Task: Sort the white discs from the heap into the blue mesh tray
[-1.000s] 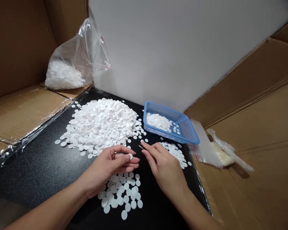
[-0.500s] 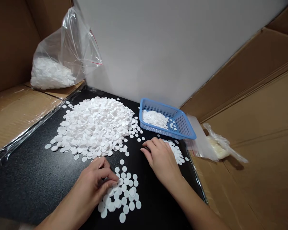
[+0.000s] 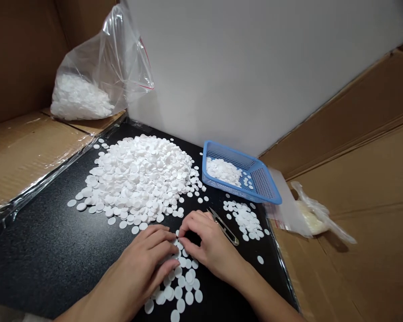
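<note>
Both hands are over a loose spread of white discs (image 3: 182, 281) on the black tabletop. My left hand (image 3: 147, 259) rests at the left side of the spread, palm down, fingers slightly bent and apart, with nothing visible in it. My right hand (image 3: 204, 243) is at the upper edge, thumb and forefinger closed around something at a disc, too small to make out. Just right of it lies a pair of metal thread snips (image 3: 225, 228). A big heap of white discs (image 3: 141, 174) fills the area behind my hands.
A blue basket (image 3: 275, 191) holding white discs stands at the back right. A smaller group of discs (image 3: 246, 219) lies in front of it. A clear bag of discs (image 3: 80, 98) is at the back left, and a small bag (image 3: 310, 217) rests on cardboard at the right.
My right hand has moved left and down from beside the small group to the spread, uncovering the snips. My left hand's fingers have loosened. The view has shifted slightly.
</note>
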`<state>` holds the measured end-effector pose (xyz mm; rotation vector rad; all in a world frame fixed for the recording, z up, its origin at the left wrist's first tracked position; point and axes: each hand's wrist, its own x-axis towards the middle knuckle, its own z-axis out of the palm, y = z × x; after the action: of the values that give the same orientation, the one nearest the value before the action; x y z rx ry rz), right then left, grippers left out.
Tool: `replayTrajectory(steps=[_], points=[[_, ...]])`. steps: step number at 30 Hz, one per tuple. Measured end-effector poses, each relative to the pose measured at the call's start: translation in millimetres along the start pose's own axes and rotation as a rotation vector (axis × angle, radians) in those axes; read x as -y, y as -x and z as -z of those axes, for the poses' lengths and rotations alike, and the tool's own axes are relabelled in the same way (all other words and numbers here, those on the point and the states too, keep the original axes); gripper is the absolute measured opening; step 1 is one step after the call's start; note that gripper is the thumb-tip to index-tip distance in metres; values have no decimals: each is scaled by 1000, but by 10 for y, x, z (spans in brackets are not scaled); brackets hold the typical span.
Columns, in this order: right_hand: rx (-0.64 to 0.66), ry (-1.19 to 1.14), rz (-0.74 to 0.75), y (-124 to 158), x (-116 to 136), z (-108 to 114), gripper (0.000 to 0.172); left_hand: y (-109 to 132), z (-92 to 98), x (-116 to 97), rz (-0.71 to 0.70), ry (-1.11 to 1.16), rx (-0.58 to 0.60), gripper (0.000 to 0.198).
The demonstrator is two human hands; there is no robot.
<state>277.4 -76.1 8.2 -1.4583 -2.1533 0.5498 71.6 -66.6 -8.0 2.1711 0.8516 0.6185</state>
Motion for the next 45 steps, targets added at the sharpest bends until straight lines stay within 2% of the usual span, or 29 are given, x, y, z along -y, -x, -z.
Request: replayTrajectory(steps=[2,5,11,17,22,26,30,32,37,39,43,45], points=[[18,-35,-16,-27,-10,39,15,21,0,-15,41,24,-43,18],[-78,6,-77,-109,-77,30,14,37,1,-35,84,22,-66,20],[-108,97,-20,-184,-127,-51,12,34,-2,-43,119,0,-73,19],[44,-26,-40,-98,-123,99,12,58,-51,20,44,-80,-53,15],[-147,-59,-67,-170,-237,44,19,54,-65,31,35,-135,-16,16],[-125,-16,-59,-223,-249,-32,15,55,-87,-18,98,-106,-78,13],[-130,-92,-102,-200,-224,15,14,51,-85,-48,125,-84,-90,13],[-88,-90,-94,-165,-212,79,16,47,-71,-39,120,-88,-81,12],[149,-82,-59,-105,-184,247,15,39,-41,15,78,-104,-41,11],[107,-81,-85,-116,-189,254,16,41,-45,19,79,-106,-39,10],[-94,-55,-114,-163,-228,144,16,52,-70,-11,115,-108,-53,10],[-104,-62,-90,-177,-241,76,17,57,-78,-27,134,-111,-51,10]])
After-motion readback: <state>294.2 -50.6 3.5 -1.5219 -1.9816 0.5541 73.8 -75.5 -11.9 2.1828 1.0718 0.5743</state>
